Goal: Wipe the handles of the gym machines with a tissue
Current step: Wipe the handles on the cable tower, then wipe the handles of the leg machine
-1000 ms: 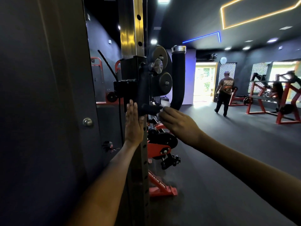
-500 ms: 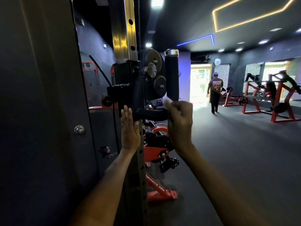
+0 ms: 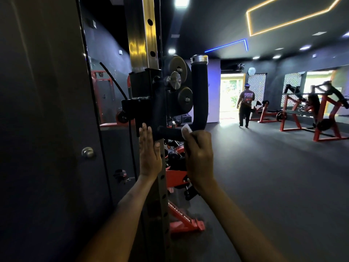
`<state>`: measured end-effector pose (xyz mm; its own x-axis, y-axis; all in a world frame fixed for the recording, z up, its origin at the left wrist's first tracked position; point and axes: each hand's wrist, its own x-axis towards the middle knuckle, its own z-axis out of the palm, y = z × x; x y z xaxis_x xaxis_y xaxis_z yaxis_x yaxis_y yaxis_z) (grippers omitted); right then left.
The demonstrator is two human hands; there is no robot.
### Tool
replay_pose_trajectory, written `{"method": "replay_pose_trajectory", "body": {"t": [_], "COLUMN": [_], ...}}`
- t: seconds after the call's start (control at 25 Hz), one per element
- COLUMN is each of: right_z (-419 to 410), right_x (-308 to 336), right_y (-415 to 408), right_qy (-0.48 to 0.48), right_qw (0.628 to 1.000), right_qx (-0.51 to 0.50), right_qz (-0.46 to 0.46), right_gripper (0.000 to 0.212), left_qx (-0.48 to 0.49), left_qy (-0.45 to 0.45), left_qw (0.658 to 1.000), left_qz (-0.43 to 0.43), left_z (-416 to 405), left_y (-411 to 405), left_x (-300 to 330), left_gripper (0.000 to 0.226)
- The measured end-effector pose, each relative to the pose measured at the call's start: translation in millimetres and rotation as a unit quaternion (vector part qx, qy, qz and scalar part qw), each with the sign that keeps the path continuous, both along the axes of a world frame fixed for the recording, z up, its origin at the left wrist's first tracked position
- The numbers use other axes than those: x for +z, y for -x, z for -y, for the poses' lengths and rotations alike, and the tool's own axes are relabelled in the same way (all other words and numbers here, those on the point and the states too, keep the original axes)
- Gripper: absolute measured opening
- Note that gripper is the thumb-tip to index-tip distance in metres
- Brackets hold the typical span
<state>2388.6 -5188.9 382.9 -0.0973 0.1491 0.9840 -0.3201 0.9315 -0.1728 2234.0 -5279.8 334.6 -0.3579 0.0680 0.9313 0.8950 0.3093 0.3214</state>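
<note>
A: Start with the big thing. What are we working on?

B: The upright (image 3: 145, 40), a steel post with a row of holes, close on the left beside a dark door (image 3: 47, 129). A black carriage (image 3: 143, 103) is clamped on it, carrying pulleys (image 3: 177, 67). Out of the carriage comes the handle (image 3: 200, 95): a padded black bar that runs out level, bends, and rises to a silver cap (image 3: 199, 59).

A: And the hands?

B: The left hand (image 3: 150, 156) lies flat on the post just under the carriage, fingers straight and pressed together. It grips nothing; I judge it is there to brace. The right hand (image 3: 199, 157) is curled round the low bend of the handle, and the tissue (image 3: 186, 128) is pinched between its fingers and the padding. Only a small white corner shows above the knuckles.

A: So how should the wipe go?

B: Wrap the tissue round the foam instead of dabbing one face, keep the squeeze even, and slide along the bar. I would say the bend gets touched most, so twist the wrist there to reach the far side, which is hidden from here. Then run up the riser to the cap, and back along the level part toward the carriage.

A: Anything to watch?

B: The tissue is small and could ball up or tear on foam, so refold to a clean face. Keep the left palm pressing so the carriage does not swing.
</note>
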Motion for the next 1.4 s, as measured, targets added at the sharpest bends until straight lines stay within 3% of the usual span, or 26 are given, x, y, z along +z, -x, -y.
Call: {"method": "replay_pose_trajectory", "body": {"t": [0.08,0.12,0.16,0.24,0.32,0.44,0.68,0.8,0.92,1.04,1.12,1.28,1.4], "right_z": [-8,-13,-16,-20,-14,-5,29,36,19,-18,-48,-84,-111], "right_x": [-28,-37,-40,-31,-11,-8,-33,-23,-17,-32,-52,-79,-81], "right_y": [8,7,2,-2,-3,11,50,74,72,46,25,-28,-66], "right_qy": [-0.099,-0.073,0.021,0.224,0.255,0.266,0.418,0.494,0.458,0.374,0.321,0.275,0.234], "right_qw": [0.993,0.994,0.997,0.964,0.943,0.927,0.852,0.802,0.823,0.896,0.92,0.905,0.901], "right_qx": [0.018,0.031,0.062,0.123,0.135,0.198,0.312,0.333,0.322,0.199,0.125,0.064,0.012], "right_qz": [0.06,0.072,0.048,-0.074,-0.165,-0.175,-0.047,0.038,0.1,0.133,0.185,0.318,0.366], "right_gripper": [0.023,0.02,0.016,0.018,0.02,0.019,0.012,0.024,0.022,0.011,0.009,0.014,0.012], "left_qx": [-0.002,-0.003,-0.004,-0.004,-0.012,-0.011,-0.022,-0.037,-0.026,0.016,0.048,0.08,0.124], "left_qy": [0.002,0.002,0.001,-0.013,-0.024,-0.027,-0.032,-0.038,-0.024,0.014,0.029,0.014,0.18], "left_qw": [1.0,1.0,1.0,1.0,1.0,1.0,0.999,0.999,0.999,1.0,0.994,0.974,0.93], "left_qz": [0.002,0.005,0.012,0.011,0.007,0.006,-0.014,-0.015,-0.02,0.022,0.089,0.214,0.297], "left_z": [1,0,-2,-5,-9,-10,-8,-7,-6,-3,-3,-15,-39], "left_y": [-2,-3,-4,-3,0,2,3,5,1,-12,-33,-97,-148], "left_x": [2,1,0,-4,-3,-9,-12,-11,-10,-7,-3,-15,-35], "left_gripper": [0.053,0.053,0.053,0.053,0.053,0.053,0.054,0.054,0.055,0.055,0.057,0.062,0.055]}}
